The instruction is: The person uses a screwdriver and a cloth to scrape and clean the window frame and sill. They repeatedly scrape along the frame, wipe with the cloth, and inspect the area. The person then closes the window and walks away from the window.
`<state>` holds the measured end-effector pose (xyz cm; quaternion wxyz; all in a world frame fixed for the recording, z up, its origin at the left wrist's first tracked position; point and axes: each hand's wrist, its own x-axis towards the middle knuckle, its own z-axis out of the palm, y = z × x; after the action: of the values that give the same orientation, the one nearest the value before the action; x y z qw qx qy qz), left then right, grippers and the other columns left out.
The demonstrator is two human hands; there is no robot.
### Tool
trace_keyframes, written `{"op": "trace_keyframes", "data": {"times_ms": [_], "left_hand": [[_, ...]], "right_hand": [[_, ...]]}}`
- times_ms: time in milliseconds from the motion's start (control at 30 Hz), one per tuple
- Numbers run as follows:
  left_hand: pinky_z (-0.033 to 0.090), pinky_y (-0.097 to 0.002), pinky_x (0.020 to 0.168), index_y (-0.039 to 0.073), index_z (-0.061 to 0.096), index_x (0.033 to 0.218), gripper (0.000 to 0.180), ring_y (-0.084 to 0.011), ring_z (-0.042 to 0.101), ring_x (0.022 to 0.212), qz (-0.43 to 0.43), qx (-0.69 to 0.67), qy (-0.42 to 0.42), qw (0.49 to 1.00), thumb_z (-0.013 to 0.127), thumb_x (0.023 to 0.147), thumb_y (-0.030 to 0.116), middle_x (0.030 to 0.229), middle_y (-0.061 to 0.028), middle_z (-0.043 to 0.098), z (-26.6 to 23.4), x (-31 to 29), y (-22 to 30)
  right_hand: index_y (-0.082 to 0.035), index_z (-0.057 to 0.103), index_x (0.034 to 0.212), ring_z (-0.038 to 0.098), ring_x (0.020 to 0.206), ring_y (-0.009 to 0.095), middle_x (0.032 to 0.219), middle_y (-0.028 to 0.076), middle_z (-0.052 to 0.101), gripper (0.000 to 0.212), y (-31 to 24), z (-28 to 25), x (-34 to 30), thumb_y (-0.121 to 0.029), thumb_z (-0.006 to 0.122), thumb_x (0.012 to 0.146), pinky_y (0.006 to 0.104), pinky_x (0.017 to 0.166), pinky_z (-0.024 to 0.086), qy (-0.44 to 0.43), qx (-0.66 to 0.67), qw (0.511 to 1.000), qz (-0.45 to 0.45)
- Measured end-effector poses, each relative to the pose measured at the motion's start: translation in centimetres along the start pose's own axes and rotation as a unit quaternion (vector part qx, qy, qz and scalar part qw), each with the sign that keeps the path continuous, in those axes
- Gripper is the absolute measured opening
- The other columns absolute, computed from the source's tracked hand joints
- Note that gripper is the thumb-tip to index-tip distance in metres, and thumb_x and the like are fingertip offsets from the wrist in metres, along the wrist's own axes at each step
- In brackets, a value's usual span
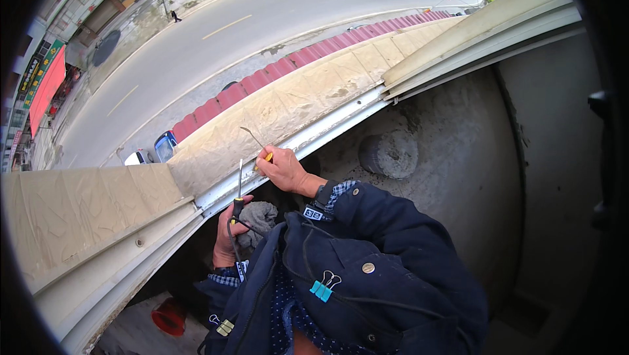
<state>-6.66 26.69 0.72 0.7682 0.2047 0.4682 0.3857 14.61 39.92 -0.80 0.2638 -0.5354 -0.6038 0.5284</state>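
Past the white window track (327, 127), a tan ledge (295, 109) overlooks the road (242, 47); in here, a bucket (369, 156) holds grey stuff. The right hand's grip (286, 171) holds a hooked tool (268, 157) over the ledge; the left hand's grip (224, 240), a screwdriver (238, 205).

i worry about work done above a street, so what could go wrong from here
The thin bent metal tool with a yellow handle in the right hand reaches over the beige ledge; if it slipped, it might drop towards the dark red corrugated roof below. The straight metal-shafted tool with a black-and-yellow handle in the left hand points up near the right hand, so a slip could jab it.
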Motion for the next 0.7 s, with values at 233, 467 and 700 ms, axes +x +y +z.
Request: {"op": "trace_keyframes", "data": {"times_ms": [233,467,700], "left_hand": [[0.049,-0.0315,0.101,-0.006,0.054,0.142,0.081,-0.0221,0.068,0.109,0.013,-0.031,0.007,0.999,0.07,0.066,0.016,0.12,-0.0138,0.07,-0.3,-0.7,-0.5],[0.049,-0.0319,0.101,-0.006,0.054,0.142,0.079,-0.0219,0.068,0.109,0.023,-0.014,0.021,0.999,0.07,0.068,0.015,0.121,-0.0137,0.07,0.3,-0.6,-1.3],[0.05,-0.0319,0.102,-0.005,0.054,0.142,0.077,-0.0214,0.067,0.109,0.024,-0.049,0.039,0.998,0.07,0.069,0.008,0.121,-0.0132,0.07,2.2,-1.1,-2.1]], "right_hand": [[0.001,0.065,0.089,0.071,0.066,0.028,0.068,0.017,0.068,0.025,0.2,-6.9,0.3,-0.024,0.061,0.092,0.0399,0.063,0.054,0.124,-0.046,0.991,0.007],[0.001,0.066,0.089,0.069,0.069,0.016,0.071,0.008,0.071,0.022,0.9,-1.0,0.5,-0.021,0.062,0.094,0.0316,0.068,0.055,-0.014,0.038,0.999,0.035],[0.001,0.065,0.091,0.066,0.069,0.012,0.072,0.006,0.07,0.022,-0.7,-6.9,0.4,-0.02,0.063,0.097,0.0271,0.067,0.051,-0.012,0.106,0.994,0.014]]}}
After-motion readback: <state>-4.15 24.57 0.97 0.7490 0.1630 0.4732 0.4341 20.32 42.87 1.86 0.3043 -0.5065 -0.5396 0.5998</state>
